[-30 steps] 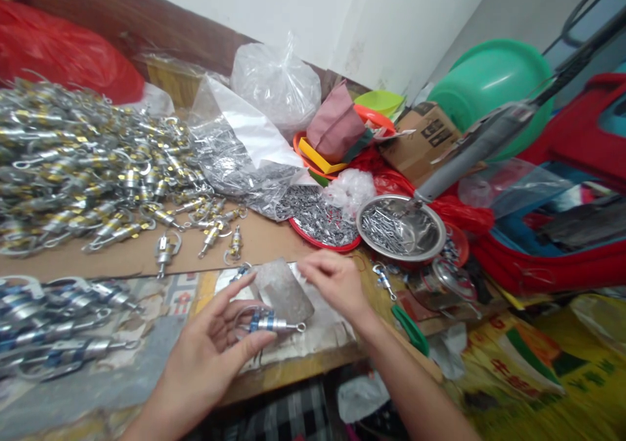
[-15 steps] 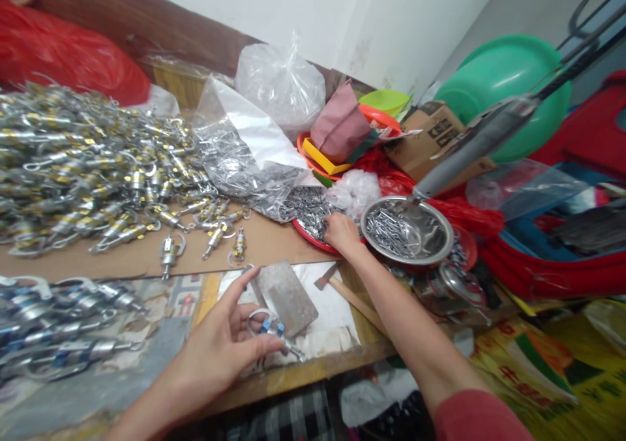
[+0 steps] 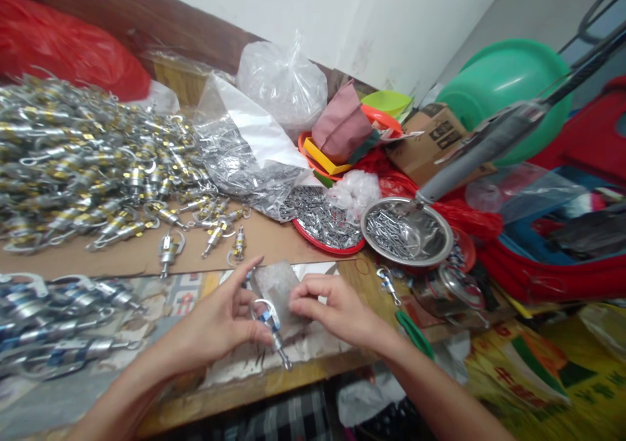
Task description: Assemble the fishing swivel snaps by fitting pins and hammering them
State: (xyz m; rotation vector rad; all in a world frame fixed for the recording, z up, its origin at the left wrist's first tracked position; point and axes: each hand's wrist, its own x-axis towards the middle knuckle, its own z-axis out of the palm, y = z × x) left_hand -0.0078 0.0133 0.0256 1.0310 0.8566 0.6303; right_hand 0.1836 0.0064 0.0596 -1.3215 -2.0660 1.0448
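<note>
My left hand (image 3: 210,327) holds a silver metal fitting (image 3: 270,323) with a blue band and a curved white hook between thumb and fingers, its eyelet end pointing down. My right hand (image 3: 337,307) is closed in a pinch just right of the fitting. What its fingertips grip, if anything, is too small to make out. Behind both hands a grey metal block (image 3: 276,278) rests on white paper, partly covered by my right fingers. Further back is a red dish (image 3: 327,250) heaped with small metal pieces.
Many yellow-banded fittings (image 3: 98,160) are piled on cardboard at the left, with blue-banded ones (image 3: 63,327) in front. A steel bowl (image 3: 433,235) of pins stands right, near another blue-banded fitting (image 3: 388,286) and a green handle (image 3: 415,335). The table edge (image 3: 303,370) runs close in front.
My right hand has come from the red dish back toward the left hand, fingers pinched. The fitting in my left hand is turned with its eyelet end more downward.
</note>
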